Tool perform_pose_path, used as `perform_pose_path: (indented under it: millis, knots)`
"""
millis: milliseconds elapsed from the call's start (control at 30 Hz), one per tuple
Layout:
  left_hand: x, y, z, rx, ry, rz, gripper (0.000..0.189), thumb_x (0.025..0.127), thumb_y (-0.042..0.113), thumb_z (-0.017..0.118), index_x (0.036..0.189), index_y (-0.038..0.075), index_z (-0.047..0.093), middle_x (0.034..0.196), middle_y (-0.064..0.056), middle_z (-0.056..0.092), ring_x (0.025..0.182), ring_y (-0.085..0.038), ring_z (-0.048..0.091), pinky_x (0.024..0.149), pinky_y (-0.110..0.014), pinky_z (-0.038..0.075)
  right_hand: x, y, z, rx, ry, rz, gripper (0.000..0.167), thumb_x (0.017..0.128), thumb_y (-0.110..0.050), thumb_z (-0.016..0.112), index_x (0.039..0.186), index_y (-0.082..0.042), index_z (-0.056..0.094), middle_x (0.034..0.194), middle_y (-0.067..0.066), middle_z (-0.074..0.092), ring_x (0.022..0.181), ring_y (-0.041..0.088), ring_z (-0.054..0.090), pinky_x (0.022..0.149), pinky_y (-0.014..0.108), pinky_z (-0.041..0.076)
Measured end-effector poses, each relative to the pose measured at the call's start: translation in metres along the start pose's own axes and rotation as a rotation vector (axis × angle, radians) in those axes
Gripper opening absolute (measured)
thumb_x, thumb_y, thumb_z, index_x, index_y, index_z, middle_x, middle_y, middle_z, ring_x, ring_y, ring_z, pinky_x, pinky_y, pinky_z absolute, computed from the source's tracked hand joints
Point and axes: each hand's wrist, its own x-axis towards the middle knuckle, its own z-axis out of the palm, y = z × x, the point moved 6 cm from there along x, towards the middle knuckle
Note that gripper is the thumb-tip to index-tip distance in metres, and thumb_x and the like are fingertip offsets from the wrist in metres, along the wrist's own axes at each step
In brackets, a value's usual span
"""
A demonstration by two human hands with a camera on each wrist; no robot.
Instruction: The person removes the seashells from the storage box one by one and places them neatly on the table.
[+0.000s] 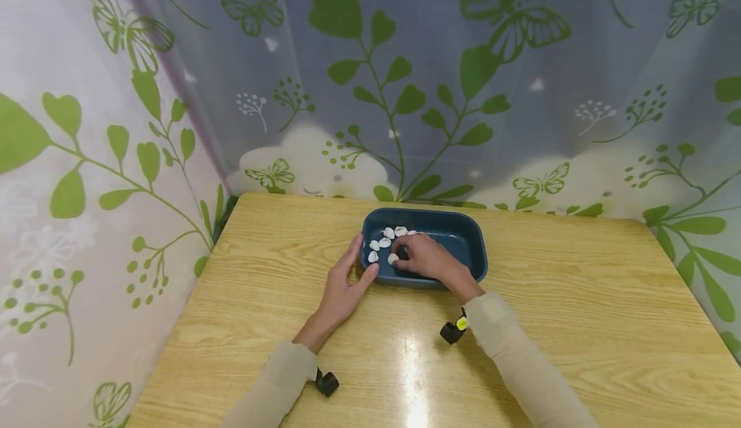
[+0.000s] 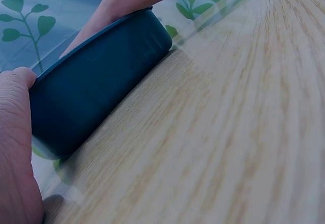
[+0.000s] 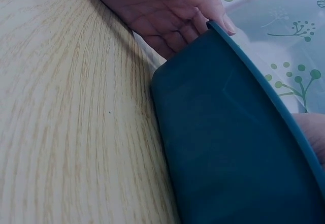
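Observation:
A dark blue rectangular plastic box (image 1: 460, 222) stands on the wooden table, with several small white seashells (image 1: 384, 242) lying along its left side and back. My left hand (image 1: 338, 293) rests against the box's left end, its fairly straight fingers along the side and its thumb at the near left corner. In the right wrist view, that thumb touches the rim. Reaching inside the box, my right hand (image 1: 427, 257) has curled fingers and thumb around one pale shell (image 1: 393, 259). Both wrist views show the box's outer wall (image 2: 101, 82), which hides the shells.
The wood-grain table (image 1: 260, 273) extends around the box. Behind it and at the left hang curtains (image 1: 428, 93) printed with green leaves and butterflies. A small black camera is worn on each wrist.

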Motion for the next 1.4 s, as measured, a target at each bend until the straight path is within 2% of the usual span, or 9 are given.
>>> perform_pose_path:
  millis: [133,233,467,700,933,1167,1400]
  knots:
    - [-0.002,0.018,-0.004,-0.002,-0.011,-0.006,0.068,0.104,0.014,0.065,0.161,-0.003,0.032,0.167,-0.022,0.03,0.156,-0.03,0.027,0.128,-0.048,0.023,0.0,0.002,0.001,0.002,-0.012,0.031,0.022,0.095,-0.019,0.078,0.11,-0.005,0.071,0.066,-0.002,0.056,0.054,0.01,0.047,0.053,0.025,0.039]
    - [-0.002,0.023,-0.006,-0.003,-0.01,-0.002,0.067,0.104,0.013,0.066,0.16,-0.004,0.033,0.166,-0.023,0.031,0.156,-0.031,0.028,0.128,-0.048,0.023,0.001,0.005,0.002,-0.008,-0.017,0.064,0.022,0.094,-0.022,0.079,0.107,-0.006,0.07,0.067,-0.002,0.055,0.055,0.011,0.047,0.054,0.026,0.039]
    - [-0.002,0.02,-0.005,-0.011,-0.003,0.006,0.068,0.104,0.013,0.065,0.16,-0.005,0.032,0.166,-0.024,0.031,0.156,-0.032,0.027,0.128,-0.049,0.023,0.0,0.006,0.001,-0.014,-0.029,0.101,0.025,0.094,-0.025,0.079,0.108,-0.006,0.07,0.071,-0.001,0.058,0.059,0.012,0.05,0.058,0.028,0.043]
    - [-0.002,0.019,-0.005,-0.013,-0.003,-0.006,0.068,0.104,0.015,0.066,0.16,-0.004,0.032,0.167,-0.013,0.03,0.156,-0.032,0.027,0.128,-0.049,0.023,-0.003,0.009,-0.003,-0.067,-0.039,0.14,0.027,0.095,-0.03,0.079,0.108,-0.007,0.07,0.077,-0.001,0.061,0.065,0.013,0.054,0.061,0.03,0.047]
    - [-0.001,0.022,-0.007,0.005,0.001,0.014,0.068,0.103,0.015,0.067,0.159,-0.006,0.035,0.165,-0.023,0.034,0.154,-0.033,0.031,0.127,-0.045,0.026,-0.006,0.006,-0.008,-0.021,-0.029,0.095,0.023,0.096,-0.028,0.077,0.105,-0.008,0.07,0.082,-0.001,0.064,0.063,0.013,0.053,0.059,0.029,0.046]
    - [0.003,-0.022,0.0,0.007,-0.013,0.007,0.071,0.104,0.029,0.067,0.164,0.012,0.032,0.169,-0.01,0.031,0.156,-0.018,0.027,0.129,-0.042,0.024,-0.014,-0.005,-0.016,0.037,0.005,-0.011,0.021,0.098,-0.024,0.076,0.106,-0.006,0.07,0.068,-0.003,0.056,0.053,0.009,0.045,0.054,0.025,0.039]
    - [0.004,-0.025,-0.002,-0.029,0.004,0.013,0.064,0.106,0.017,0.064,0.163,0.012,0.036,0.168,-0.012,0.034,0.155,-0.021,0.031,0.128,-0.042,0.025,-0.029,-0.019,-0.024,0.033,0.03,-0.03,0.024,0.098,-0.026,0.077,0.11,-0.007,0.07,0.064,-0.004,0.052,0.053,0.01,0.044,0.051,0.024,0.035]
